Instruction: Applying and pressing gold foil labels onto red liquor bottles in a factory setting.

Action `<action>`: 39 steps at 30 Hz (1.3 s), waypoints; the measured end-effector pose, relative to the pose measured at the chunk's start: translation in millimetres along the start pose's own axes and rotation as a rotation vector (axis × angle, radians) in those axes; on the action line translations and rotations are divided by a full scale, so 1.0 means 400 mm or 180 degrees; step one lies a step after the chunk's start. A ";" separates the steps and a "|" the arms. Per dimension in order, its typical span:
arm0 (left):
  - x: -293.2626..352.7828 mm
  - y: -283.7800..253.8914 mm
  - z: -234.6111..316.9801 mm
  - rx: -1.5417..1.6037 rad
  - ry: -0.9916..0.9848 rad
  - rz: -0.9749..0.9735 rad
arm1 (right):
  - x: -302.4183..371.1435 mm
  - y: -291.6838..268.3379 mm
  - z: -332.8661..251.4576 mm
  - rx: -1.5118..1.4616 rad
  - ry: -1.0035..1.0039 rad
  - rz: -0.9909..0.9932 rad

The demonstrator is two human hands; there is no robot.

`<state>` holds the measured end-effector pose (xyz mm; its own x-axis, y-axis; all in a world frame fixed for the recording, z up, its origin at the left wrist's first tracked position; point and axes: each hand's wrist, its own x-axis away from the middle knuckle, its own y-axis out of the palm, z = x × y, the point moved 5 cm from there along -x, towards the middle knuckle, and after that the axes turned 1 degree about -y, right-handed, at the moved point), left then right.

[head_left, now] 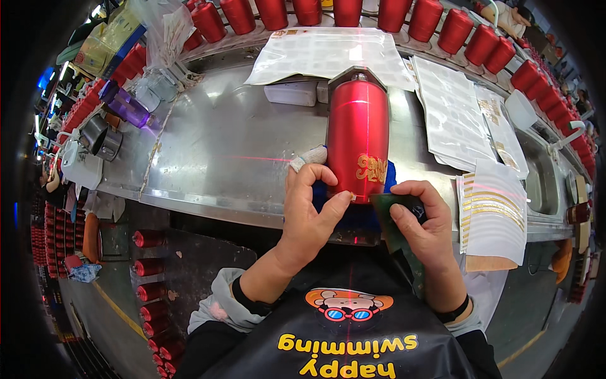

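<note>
A glossy red bottle-shaped vessel (358, 120) lies lengthwise in front of me, its near end toward my body. A gold ornamental decal (372, 168) sits near that end, and a red laser line runs along the body. My left hand (306, 211) is at the near left edge, thumb and index finger curled close together; a tiny pale bit shows at the thumb tip. One of its fingers wears a whitish cover (309, 158). In my right hand (424, 221) is a dark green flat strip (399, 237), its upper end against the vessel's near right edge.
A dark angular holder (358, 71) stands behind the vessel, with blue cloth (391, 174) beneath. White decal sheets (451, 114) and gold-striped sheets (495, 215) lie on the right of the metal table (221, 139). A purple bottle (126, 104) stands left. Red vessels (347, 12) line the back.
</note>
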<state>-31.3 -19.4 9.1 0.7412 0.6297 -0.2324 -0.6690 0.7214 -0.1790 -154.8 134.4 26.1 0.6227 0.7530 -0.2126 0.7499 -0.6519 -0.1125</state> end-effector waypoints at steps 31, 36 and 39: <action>0.011 0.049 0.100 -0.1743 0.1944 -0.0046 | -0.001 -0.006 -0.004 0.0147 -0.0248 0.0039; 0.045 -0.086 -0.004 0.0905 0.0070 -0.0322 | 0.007 -0.045 0.015 -0.0013 -0.0243 0.0085; 0.084 -0.243 -0.114 0.0113 -0.0851 -0.0022 | 0.010 -0.056 0.025 -0.0230 -0.0252 0.0255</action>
<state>56.1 -81.3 -24.8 0.7372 0.6750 0.0302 -0.6650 0.7327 -0.1449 -171.6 151.1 18.0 0.6638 0.6875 -0.2944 0.7144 -0.6994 -0.0225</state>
